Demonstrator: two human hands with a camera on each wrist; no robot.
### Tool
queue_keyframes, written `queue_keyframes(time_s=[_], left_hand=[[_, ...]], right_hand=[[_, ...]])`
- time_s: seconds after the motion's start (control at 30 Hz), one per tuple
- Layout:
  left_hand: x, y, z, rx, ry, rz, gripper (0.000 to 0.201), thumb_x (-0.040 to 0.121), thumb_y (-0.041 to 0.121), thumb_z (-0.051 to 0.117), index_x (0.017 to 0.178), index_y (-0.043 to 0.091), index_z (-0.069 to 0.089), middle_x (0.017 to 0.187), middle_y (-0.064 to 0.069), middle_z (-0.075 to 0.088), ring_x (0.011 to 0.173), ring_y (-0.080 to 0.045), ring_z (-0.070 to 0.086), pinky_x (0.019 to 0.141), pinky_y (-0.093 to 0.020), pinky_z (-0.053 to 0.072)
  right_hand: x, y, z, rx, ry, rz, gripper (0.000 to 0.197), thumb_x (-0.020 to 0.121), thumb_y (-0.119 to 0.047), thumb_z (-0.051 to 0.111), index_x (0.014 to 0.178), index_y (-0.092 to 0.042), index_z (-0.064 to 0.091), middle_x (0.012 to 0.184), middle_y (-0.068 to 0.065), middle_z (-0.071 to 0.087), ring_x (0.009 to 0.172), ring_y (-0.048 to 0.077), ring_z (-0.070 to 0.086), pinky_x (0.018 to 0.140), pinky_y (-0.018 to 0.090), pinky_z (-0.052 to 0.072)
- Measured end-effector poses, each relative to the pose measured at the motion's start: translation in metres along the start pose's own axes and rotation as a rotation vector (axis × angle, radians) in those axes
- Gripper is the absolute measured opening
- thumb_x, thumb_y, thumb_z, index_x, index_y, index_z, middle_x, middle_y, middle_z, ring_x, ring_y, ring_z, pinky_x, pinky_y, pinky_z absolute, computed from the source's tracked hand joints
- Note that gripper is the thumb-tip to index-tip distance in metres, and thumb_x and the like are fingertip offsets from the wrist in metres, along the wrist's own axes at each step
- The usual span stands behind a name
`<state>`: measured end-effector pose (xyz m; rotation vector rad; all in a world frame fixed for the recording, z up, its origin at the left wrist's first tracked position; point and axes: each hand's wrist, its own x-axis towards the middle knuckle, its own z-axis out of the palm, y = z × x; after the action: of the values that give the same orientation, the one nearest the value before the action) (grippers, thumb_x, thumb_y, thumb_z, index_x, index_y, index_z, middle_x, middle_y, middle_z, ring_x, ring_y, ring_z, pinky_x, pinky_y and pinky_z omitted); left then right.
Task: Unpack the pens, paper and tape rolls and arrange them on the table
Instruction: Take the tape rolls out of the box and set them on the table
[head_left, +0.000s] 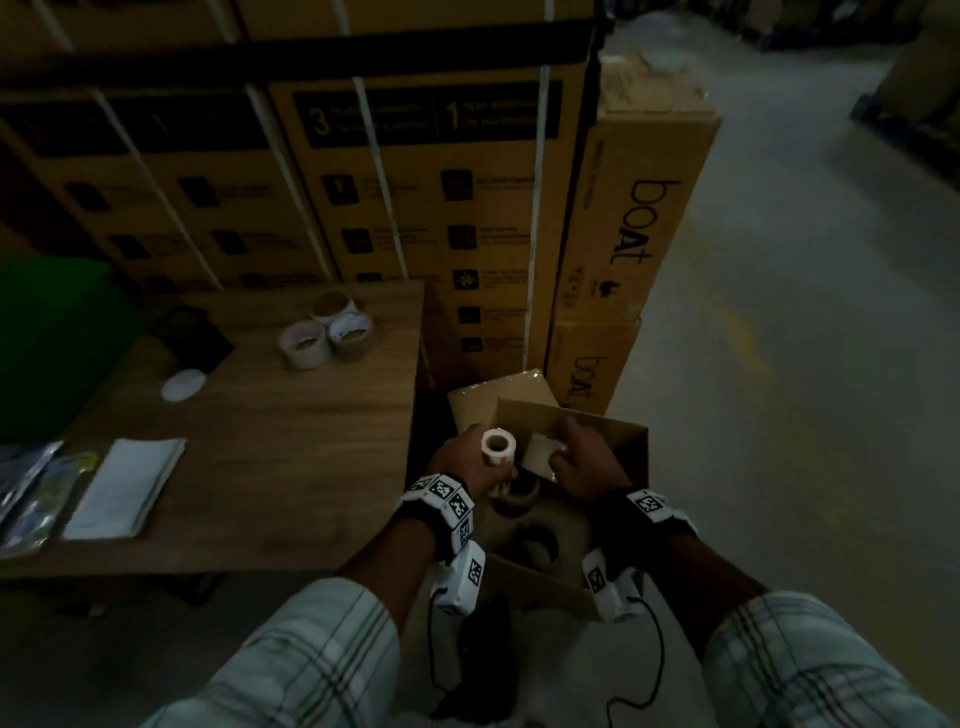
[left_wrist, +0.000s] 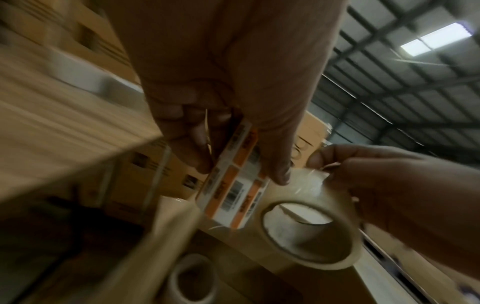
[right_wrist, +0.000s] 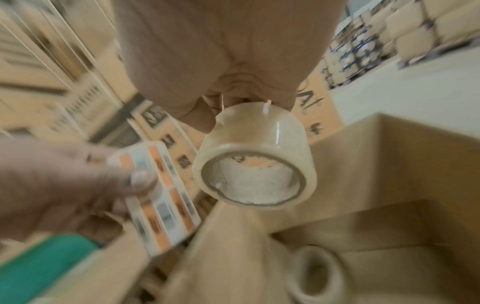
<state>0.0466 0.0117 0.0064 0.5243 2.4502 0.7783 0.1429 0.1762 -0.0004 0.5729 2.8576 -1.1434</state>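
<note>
- Looking down from the head view, the left hand (head_left: 460, 460) grips a white label roll (head_left: 498, 449) above the open cardboard box (head_left: 631, 441), while the right hand (head_left: 584, 462) grasps a pale tape roll (head_left: 540, 454) just beside it. Three tape rolls (head_left: 327, 335) already stand together on the tabletop (head_left: 311, 441), with paper (head_left: 124, 486) and packets, perhaps the pens, near its front edge.
- From the left wrist view, the fingers (left_wrist: 279, 164) are curled round the label roll (left_wrist: 233, 189), orange-and-white labels showing; another roll (left_wrist: 192, 279) lies in the box.
- From the right wrist view, the fingers pinch only the tape roll's (right_wrist: 254, 162) upper rim.
- That shallow pinch looks risky: the glossy roll could slip back into the box, and two close rolls could knock together when carried across.
</note>
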Motion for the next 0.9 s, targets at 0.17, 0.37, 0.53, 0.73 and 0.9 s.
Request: queue_keyframes(time_s=[0.17, 0.37, 0.53, 0.73, 0.9], left_hand=[[-0.042, -0.023, -0.036, -0.031, 0.139, -0.069, 0.048, 0.076, 0.038, 0.075, 0.115, 0.018, 0.055, 0.119, -0.005, 0.065, 0.109, -0.027, 0.061, 0.087, -0.03, 0.048], [-0.074, -0.065, -0.091, -0.106, 0.313, -0.14, 0.052, 0.074, 0.041, 0.077, 0.114, 0.018, 0.053, 0.113, -0.003, 0.067, 0.104, -0.023, 0.063, 0.086, -0.031, 0.051], [-0.088, -0.111, -0.133, -0.135, 0.373, -0.228, 0.053, 0.072, 0.041, 0.078, 0.113, 0.019, 0.052, 0.111, -0.002, 0.067, 0.103, -0.022, 0.063, 0.086, -0.032, 0.052], [-0.085, -0.186, -0.185, -0.15, 0.424, -0.333, 0.054, 0.064, 0.042, 0.079, 0.108, 0.019, 0.056, 0.107, -0.002, 0.068, 0.102, -0.022, 0.065, 0.09, -0.037, 0.054], [-0.07, -0.238, -0.223, -0.089, 0.448, -0.361, 0.054, 0.073, 0.037, 0.075, 0.119, 0.018, 0.054, 0.12, -0.003, 0.062, 0.113, -0.025, 0.059, 0.094, -0.033, 0.047]], right_hand=[[-0.005, -0.043, 0.011, 0.096, 0.042, -0.138, 0.041, 0.083, -0.021, 0.046, 0.12, -0.005, 0.052, 0.115, 0.017, 0.061, 0.106, 0.031, 0.055, 0.088, 0.036, 0.044], [0.003, -0.106, 0.04, 0.205, 0.039, -0.177, 0.025, 0.082, -0.027, 0.042, 0.097, -0.011, 0.052, 0.072, 0.005, 0.056, 0.064, 0.018, 0.052, 0.065, 0.028, 0.035], [0.019, -0.156, 0.074, 0.189, -0.048, -0.289, 0.014, 0.089, -0.015, 0.049, 0.101, -0.01, 0.052, 0.082, 0.01, 0.06, 0.074, 0.023, 0.055, 0.067, 0.03, 0.039], [0.047, -0.224, 0.13, 0.165, -0.146, -0.349, 0.015, 0.086, -0.01, 0.051, 0.099, -0.018, 0.05, 0.062, -0.007, 0.051, 0.056, 0.007, 0.049, 0.051, 0.024, 0.032], [0.073, -0.268, 0.172, 0.153, -0.189, -0.34, 0.021, 0.083, -0.01, 0.054, 0.103, -0.017, 0.051, 0.079, 0.001, 0.061, 0.068, 0.015, 0.057, 0.053, 0.019, 0.038]])
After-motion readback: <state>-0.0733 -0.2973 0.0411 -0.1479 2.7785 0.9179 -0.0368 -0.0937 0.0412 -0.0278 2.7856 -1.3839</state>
